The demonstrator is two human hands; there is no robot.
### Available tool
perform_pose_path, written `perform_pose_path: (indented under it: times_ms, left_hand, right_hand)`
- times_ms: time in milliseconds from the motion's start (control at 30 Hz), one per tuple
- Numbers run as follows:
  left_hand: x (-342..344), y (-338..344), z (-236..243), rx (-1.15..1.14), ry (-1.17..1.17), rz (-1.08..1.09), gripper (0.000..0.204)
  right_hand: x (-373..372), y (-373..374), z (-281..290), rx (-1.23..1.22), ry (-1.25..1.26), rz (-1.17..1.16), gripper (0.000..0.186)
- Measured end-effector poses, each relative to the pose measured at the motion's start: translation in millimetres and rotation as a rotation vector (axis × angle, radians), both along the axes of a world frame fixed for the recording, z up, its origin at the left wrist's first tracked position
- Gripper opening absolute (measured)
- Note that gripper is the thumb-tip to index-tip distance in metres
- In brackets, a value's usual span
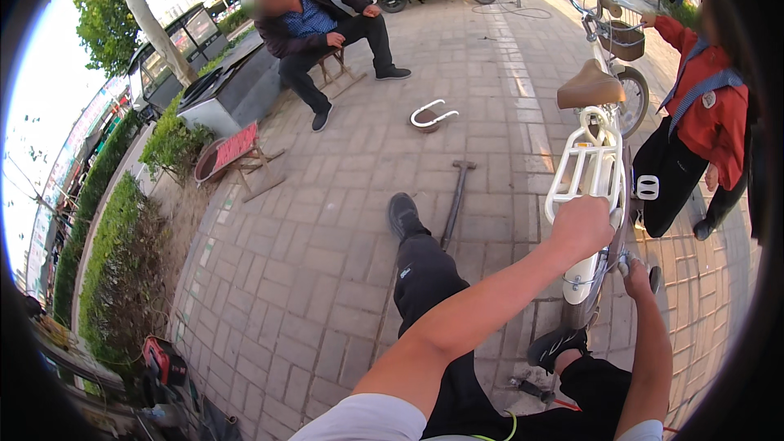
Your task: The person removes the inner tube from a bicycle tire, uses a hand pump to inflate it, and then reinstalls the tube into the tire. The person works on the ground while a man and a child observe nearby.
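A small white bicycle (pixel 600 165) with a brown saddle (pixel 590 85) stands on the right, its rear end toward me. My left hand (pixel 583 229) is closed at the back end of its white rear rack (pixel 576 165), and hides that part of it. Lower down, my right hand (pixel 639 279) is closed beside the rear wheel (pixel 578 313), near the hub. What its fingers grip there is too small to make out. My left forearm crosses over my outstretched leg, and my other foot rests by the rear tyre.
A long-handled hammer (pixel 456 200) lies on the paving. Beyond it is a white U-shaped lock (pixel 433 115). A person sits on a stool at the upper left; people stand right of the bicycle. A red folding stool (pixel 237 149) stands left. Tools lie near my foot.
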State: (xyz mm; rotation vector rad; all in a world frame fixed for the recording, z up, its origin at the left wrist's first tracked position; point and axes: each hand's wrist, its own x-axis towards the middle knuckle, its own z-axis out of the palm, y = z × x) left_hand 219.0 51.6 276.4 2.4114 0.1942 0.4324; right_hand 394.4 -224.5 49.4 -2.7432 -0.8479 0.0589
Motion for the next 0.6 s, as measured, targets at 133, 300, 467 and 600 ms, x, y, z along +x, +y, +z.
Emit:
perform_pose_path:
  times_ms: [133, 300, 467, 600]
  left_hand:
    - [16, -18, -1, 0.042, -0.023, -0.043, 0.014]
    - [47, -59, -14, 0.093, -0.161, -0.08, 0.026]
    - [61, -82, -30, 0.137, -0.271, -0.115, 0.029]
    - [40, -82, -54, 0.094, -0.235, -0.092, 0.018]
  right_hand:
    - [-3, 5, 22, -0.152, 0.005, -0.146, 0.042]
    - [5, 5, 60, -0.077, 0.069, -0.199, 0.036]
    - [2, 29, 118, 0.987, 0.228, -0.089, 0.042]
    - [2, 12, 118, 1.032, 0.467, -0.114, 0.041]
